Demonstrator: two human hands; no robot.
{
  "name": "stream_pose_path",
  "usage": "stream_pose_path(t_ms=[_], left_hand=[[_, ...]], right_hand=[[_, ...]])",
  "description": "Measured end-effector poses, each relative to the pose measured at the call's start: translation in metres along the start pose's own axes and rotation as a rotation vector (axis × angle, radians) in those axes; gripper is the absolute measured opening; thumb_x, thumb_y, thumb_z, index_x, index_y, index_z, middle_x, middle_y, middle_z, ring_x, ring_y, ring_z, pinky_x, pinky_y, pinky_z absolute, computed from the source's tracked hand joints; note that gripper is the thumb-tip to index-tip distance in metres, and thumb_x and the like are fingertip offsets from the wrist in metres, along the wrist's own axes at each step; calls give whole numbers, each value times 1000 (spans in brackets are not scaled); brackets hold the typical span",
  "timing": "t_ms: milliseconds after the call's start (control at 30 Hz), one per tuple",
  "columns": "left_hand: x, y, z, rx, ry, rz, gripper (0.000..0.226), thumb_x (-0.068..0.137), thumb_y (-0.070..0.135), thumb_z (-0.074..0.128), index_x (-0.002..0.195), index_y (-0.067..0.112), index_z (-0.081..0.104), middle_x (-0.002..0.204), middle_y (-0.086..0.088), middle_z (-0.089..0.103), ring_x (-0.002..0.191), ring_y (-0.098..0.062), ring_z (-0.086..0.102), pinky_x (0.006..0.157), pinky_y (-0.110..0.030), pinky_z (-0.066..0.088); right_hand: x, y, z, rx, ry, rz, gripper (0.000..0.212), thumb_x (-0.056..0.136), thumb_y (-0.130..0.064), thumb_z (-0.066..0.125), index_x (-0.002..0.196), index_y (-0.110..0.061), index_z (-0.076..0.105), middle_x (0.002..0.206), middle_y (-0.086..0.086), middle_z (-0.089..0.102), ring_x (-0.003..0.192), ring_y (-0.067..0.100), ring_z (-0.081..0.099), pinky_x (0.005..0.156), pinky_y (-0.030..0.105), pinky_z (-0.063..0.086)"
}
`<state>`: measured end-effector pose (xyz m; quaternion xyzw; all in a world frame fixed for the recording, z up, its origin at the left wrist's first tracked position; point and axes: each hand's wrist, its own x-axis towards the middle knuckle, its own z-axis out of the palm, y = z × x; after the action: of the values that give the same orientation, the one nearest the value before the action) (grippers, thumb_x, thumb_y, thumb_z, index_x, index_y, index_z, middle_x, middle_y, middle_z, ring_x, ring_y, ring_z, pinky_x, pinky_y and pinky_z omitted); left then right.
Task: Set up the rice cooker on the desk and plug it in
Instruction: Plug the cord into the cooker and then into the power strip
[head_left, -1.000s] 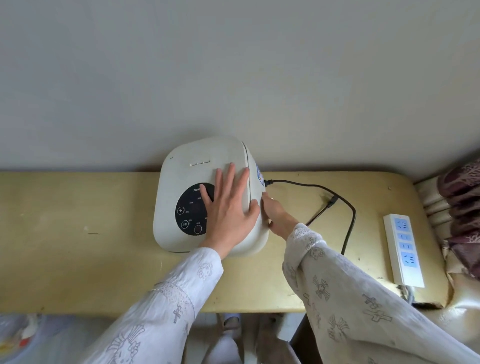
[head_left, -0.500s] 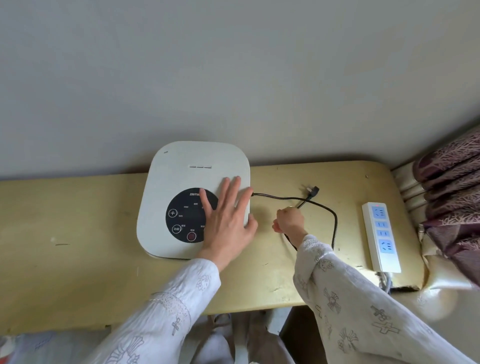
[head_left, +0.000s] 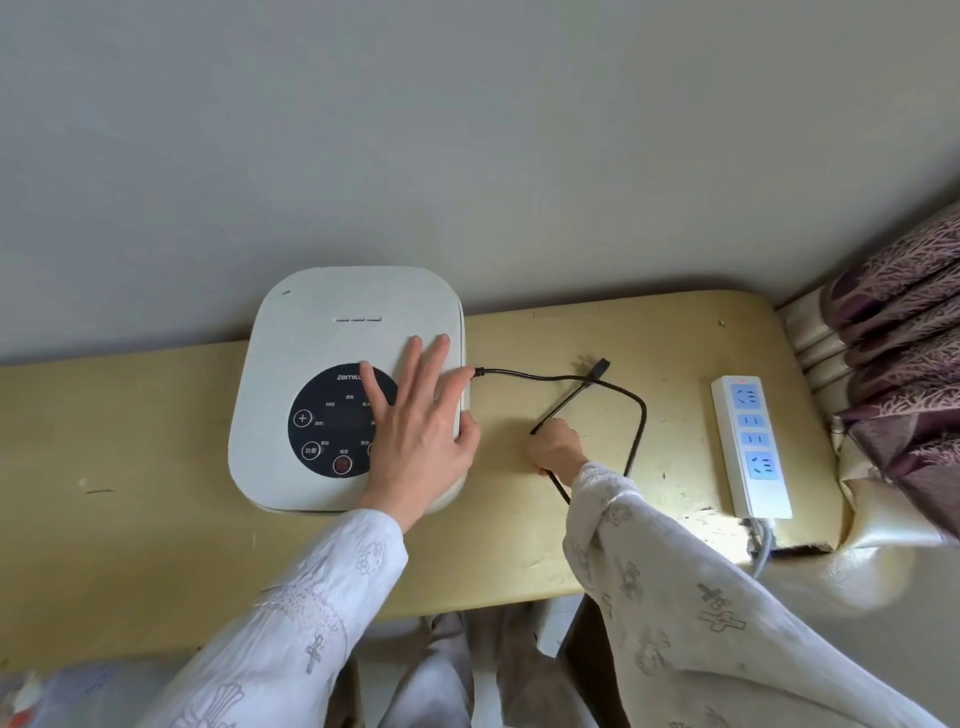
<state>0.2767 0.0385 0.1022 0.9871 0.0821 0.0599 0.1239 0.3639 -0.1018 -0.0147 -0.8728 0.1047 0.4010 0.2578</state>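
A white rice cooker (head_left: 317, 332) with a round black control panel stands on the yellow desk (head_left: 130, 467), close to the wall. My left hand (head_left: 421, 431) lies flat on its lid with straight fingers. A black power cord (head_left: 636, 410) runs from the cooker's right side and loops across the desk; its plug (head_left: 600, 368) lies loose near the back. My right hand (head_left: 553, 449) grips the cord to the right of the cooker. A white power strip (head_left: 750, 447) with blue sockets lies at the desk's right end, with nothing plugged in.
A grey wall rises right behind the desk. Patterned purple curtains (head_left: 898, 364) hang at the far right. The strip's grey cable (head_left: 761, 545) drops over the desk's front edge. Below the desk, fabric and my legs show.
The cooker has settled upright with its lid facing up. My right hand left the cooker's side, moved right and took hold of the cord. My left hand stays on the lid.
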Motion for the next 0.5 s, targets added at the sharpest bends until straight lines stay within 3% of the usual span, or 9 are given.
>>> stream_pose_path(t_ms=[67,100,267,367,500], left_hand=[[-1,1,1,0,-6,-4,40,74,14,57,114,14,59,141,-11,45,137,-32,32,104,-71,15],[-1,1,1,-1,-8,-7,39,74,14,57,114,14,59,141,-11,45,137,-32,32,104,-71,15],[-2,1,-1,-7,-22,-26,39,75,15,59,114,15,59,142,-9,44,139,-30,30,106,-70,13],[-3,1,-1,-12,-38,-38,39,76,15,59,115,15,59,144,-8,42,140,-28,28,107,-69,12],[-4,4,-4,-27,-38,-55,39,79,15,58,118,17,57,146,-6,38,142,-26,24,109,-67,9]], right_hand=[[-10,-4,-5,188,-110,6,16,88,-1,41,77,-2,53,60,9,54,48,19,51,43,25,46],[-16,-6,-10,297,-172,3,19,88,-2,43,71,-4,50,60,8,52,45,16,46,37,21,39],[-51,1,-57,598,-431,-48,18,90,-4,43,75,-4,54,62,5,47,37,8,33,32,16,21],[-68,13,-74,514,-480,-62,20,92,-4,41,81,-4,58,60,1,41,36,6,28,34,16,19],[-87,23,-80,175,-460,-47,20,91,0,43,79,-3,59,60,3,42,33,6,27,33,15,18]])
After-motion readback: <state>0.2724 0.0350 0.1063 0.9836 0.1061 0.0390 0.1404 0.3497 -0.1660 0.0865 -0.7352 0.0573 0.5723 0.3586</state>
